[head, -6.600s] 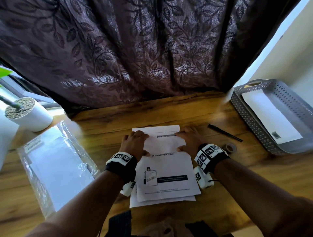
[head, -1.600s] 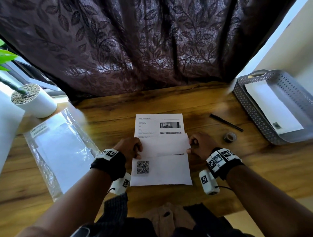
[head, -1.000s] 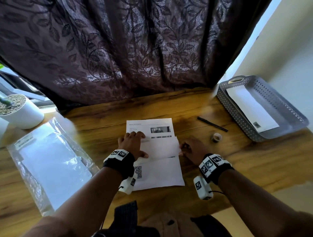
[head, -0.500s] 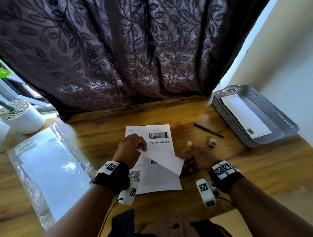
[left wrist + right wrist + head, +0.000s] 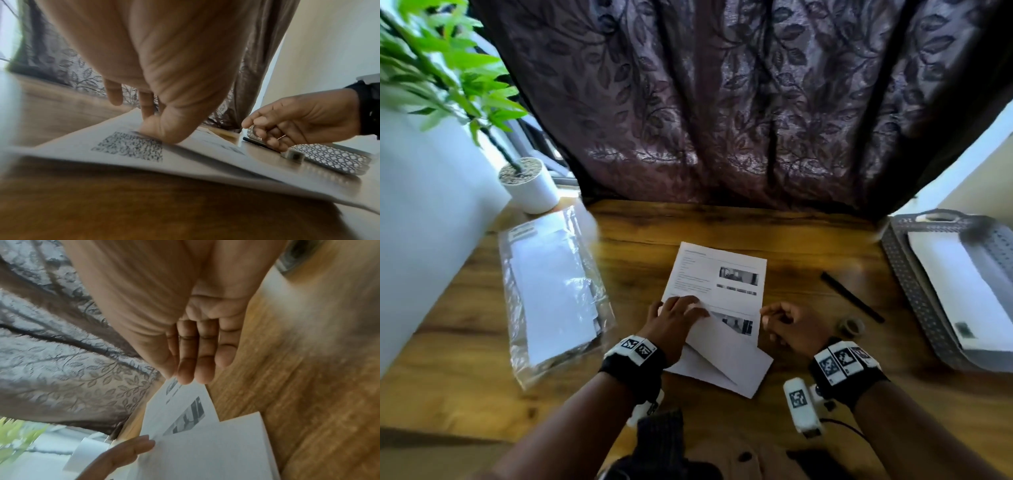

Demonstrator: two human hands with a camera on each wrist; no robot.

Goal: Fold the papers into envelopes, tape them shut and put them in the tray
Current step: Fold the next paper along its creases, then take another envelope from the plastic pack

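Note:
A printed paper (image 5: 715, 277) lies at the table's middle. A folded white piece (image 5: 729, 359) lies skewed across its lower half. My left hand (image 5: 674, 322) rests on the sheets with fingers laid flat at the folded piece's upper corner. In the left wrist view its thumb (image 5: 164, 129) presses beside a QR code (image 5: 131, 146). My right hand (image 5: 787, 325) hovers just right of the paper, loosely curled and empty. The right wrist view shows its fingers (image 5: 195, 361) above the paper's edge (image 5: 180, 410). The grey tray (image 5: 914, 291) at far right holds a white envelope (image 5: 969, 291).
A small tape roll (image 5: 851, 327) and a black pen (image 5: 851, 296) lie between my right hand and the tray. A clear plastic bag of white sheets (image 5: 551, 294) lies at left, a potted plant (image 5: 529, 185) behind it. A dark curtain hangs along the table's far edge.
The folded piece, lifted by my left hand half a second ago, now lies flat and skewed. My right hand has let go and drawn back to the right.

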